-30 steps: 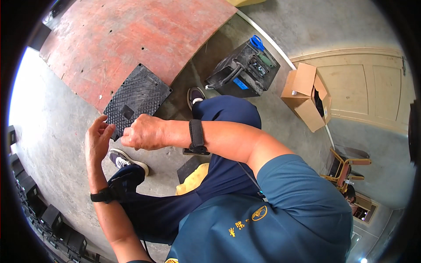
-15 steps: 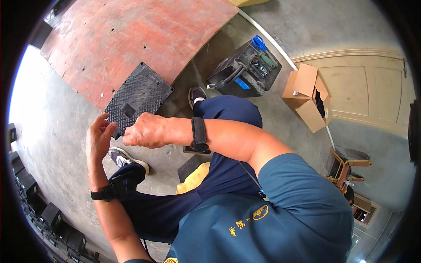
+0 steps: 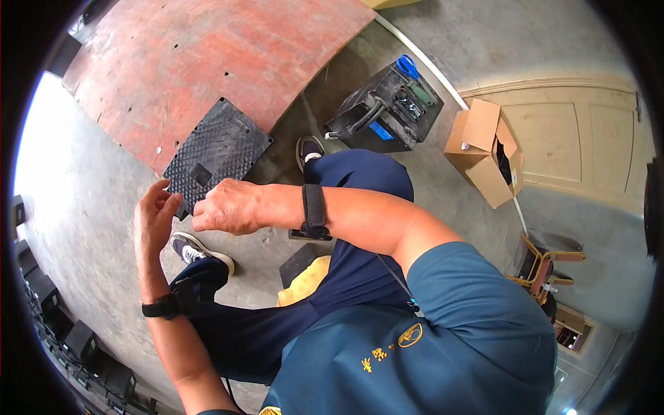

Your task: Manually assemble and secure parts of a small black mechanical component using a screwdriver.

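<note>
A black box with a textured, bumpy face (image 3: 225, 145) lies tilted over the edge of the red board (image 3: 228, 41). It has a small dark square recess near its close end. My left hand (image 3: 153, 216) is at the box's near-left corner, fingers bent and a little apart; whether they touch the box is unclear. Close to its right, my right hand (image 3: 227, 207) is closed in a fist over the near edge of the box. Its back faces up and its fingertips are tucked under, so anything inside it is hidden.
A black tool box (image 3: 366, 135) stands to the right, holding blue-handled scissors (image 3: 407, 66) and a green-handled tool (image 3: 420, 95). Beyond it sits an open cardboard carton (image 3: 477, 162) by a door. Yellow material (image 3: 304, 282) lies below my legs. Several black boxes (image 3: 81, 339) line the left.
</note>
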{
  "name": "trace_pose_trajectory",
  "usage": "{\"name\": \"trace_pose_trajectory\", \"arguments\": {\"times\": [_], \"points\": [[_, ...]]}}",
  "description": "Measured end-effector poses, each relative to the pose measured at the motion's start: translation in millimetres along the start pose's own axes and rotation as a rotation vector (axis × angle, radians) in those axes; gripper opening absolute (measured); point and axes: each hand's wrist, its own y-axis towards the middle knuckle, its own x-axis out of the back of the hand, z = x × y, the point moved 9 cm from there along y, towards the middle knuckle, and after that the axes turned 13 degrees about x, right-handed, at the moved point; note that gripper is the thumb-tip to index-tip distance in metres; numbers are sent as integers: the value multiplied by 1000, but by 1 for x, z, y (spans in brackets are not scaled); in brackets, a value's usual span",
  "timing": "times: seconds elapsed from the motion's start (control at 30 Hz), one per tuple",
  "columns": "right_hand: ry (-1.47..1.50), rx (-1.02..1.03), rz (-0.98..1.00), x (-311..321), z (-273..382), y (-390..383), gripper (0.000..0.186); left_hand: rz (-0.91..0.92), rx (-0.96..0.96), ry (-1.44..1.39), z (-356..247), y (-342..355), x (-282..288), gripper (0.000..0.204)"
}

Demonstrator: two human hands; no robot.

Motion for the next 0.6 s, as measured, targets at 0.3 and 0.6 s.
{"name": "trace_pose_trajectory", "arguments": {"times": [0.3,0.6], "points": [[-63,-30,42,-1,-2,1,11,-9,6,37,-2,-1,-1,40],[11,-24,-9,-3,-5,-4,18,-3,-16,24,-4,0,-1,41]]}}
